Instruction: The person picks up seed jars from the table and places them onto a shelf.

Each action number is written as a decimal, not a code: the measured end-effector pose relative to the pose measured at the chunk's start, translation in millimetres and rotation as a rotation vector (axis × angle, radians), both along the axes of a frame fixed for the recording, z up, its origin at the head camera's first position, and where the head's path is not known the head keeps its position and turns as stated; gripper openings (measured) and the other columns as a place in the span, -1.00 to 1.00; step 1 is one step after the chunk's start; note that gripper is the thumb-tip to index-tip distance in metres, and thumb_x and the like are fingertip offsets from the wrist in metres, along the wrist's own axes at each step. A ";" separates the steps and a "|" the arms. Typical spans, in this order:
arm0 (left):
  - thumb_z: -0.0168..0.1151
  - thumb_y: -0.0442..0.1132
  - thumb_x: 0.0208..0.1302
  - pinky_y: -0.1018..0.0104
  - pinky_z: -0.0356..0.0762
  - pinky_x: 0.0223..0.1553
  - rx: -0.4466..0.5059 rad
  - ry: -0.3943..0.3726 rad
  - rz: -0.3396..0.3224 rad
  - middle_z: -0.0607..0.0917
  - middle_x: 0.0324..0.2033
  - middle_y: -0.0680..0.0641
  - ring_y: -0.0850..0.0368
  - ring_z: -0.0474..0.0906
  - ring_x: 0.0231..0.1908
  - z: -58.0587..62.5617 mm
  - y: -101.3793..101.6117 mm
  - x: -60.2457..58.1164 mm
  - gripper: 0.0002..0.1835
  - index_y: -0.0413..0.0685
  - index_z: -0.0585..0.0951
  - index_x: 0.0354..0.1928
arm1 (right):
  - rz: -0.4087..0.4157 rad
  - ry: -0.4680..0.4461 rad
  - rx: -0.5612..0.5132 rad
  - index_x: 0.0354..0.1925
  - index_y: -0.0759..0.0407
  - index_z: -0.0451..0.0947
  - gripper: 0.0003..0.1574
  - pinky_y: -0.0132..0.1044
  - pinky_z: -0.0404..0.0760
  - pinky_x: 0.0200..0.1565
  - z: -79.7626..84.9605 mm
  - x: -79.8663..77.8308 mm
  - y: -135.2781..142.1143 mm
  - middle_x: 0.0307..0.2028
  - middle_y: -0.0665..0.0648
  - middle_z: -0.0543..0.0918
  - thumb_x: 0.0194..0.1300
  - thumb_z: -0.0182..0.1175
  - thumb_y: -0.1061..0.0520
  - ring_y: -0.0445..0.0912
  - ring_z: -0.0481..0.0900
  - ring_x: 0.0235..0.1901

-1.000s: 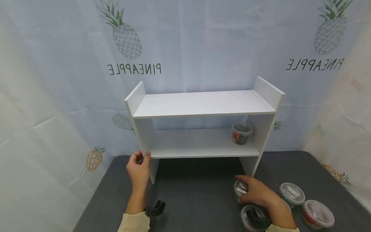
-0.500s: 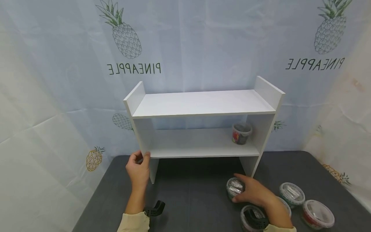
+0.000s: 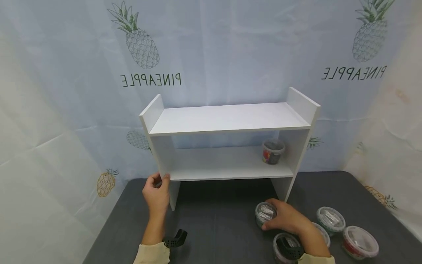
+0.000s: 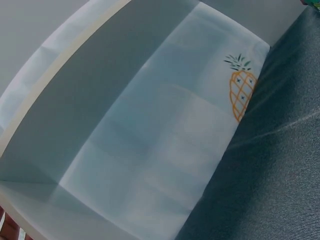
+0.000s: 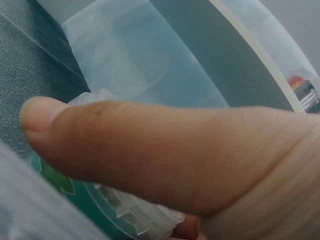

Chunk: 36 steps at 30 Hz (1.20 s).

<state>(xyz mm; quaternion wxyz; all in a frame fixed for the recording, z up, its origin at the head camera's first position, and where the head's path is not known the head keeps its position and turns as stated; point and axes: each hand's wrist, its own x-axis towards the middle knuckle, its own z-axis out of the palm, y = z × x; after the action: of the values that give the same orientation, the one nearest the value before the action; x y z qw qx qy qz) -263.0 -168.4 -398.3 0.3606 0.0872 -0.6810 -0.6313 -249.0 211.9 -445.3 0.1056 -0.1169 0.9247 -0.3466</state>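
My left hand (image 3: 156, 198) grips the lower left side panel of a white two-tier shelf (image 3: 227, 119), thumb in front by the lower board. In the head view, my right hand (image 3: 288, 221) holds a small round clear-lidded plastic tub (image 3: 265, 212) between thumb and fingers, in front of the shelf's right leg. The right wrist view shows a green label on this tub (image 5: 80, 197), with the thumb lying across it and hiding much of it. Another tub (image 3: 273, 151), with a red and dark label, stands at the right end of the lower board.
More lidded tubs stand at the right: one (image 3: 330, 219) with a green side, one (image 3: 360, 242) with a red side, one (image 3: 282, 245) under the wrist strap and one (image 3: 324, 234) partly behind the forearm. A dark tabletop (image 3: 227, 227) lies below, a pineapple-print curtain (image 3: 224, 51) behind.
My right hand has moved left with the tub, mostly in the first half second. My left hand has stayed on the shelf's side panel. The view has shifted slightly.
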 end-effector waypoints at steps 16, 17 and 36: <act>0.27 -0.35 0.28 0.59 0.54 -0.30 0.016 0.014 -0.016 0.60 -0.32 0.05 0.37 0.61 -0.35 0.6 -0.8 -2.5 -0.75 -0.43 0.60 -0.09 | 0.014 -0.023 -0.007 0.32 0.33 0.34 0.11 0.19 0.50 0.02 4.1 -1.2 -0.3 0.10 0.27 0.60 -0.09 0.56 -0.09 0.20 0.55 0.08; 0.27 -0.35 0.29 0.59 0.54 -0.30 0.016 0.010 -0.021 0.61 -0.31 0.04 0.38 0.61 -0.35 0.3 -0.8 -2.5 -0.74 -0.43 0.60 -0.09 | 0.014 -0.028 -0.013 0.32 0.33 0.33 0.11 0.19 0.50 0.02 4.2 -0.8 -0.3 0.10 0.27 0.60 -0.09 0.56 -0.09 0.19 0.55 0.09; 0.26 -0.34 0.30 0.59 0.53 -0.31 0.010 -0.010 -0.020 0.61 -0.29 -0.03 0.35 0.62 -0.35 -1.4 -0.8 -0.6 -0.74 -0.43 0.60 -0.08 | 0.005 -0.052 -0.050 0.37 0.33 0.30 0.13 0.22 0.48 0.06 3.5 2.3 -4.4 0.20 0.35 0.53 -0.03 0.53 -0.13 0.26 0.51 0.15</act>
<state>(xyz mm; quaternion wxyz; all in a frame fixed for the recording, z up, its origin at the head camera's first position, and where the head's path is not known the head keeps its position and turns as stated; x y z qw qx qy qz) -263.6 -169.2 -399.7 0.3502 0.0853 -0.6806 -0.6378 -246.7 207.5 -441.7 0.1274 -0.1129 0.9125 -0.3720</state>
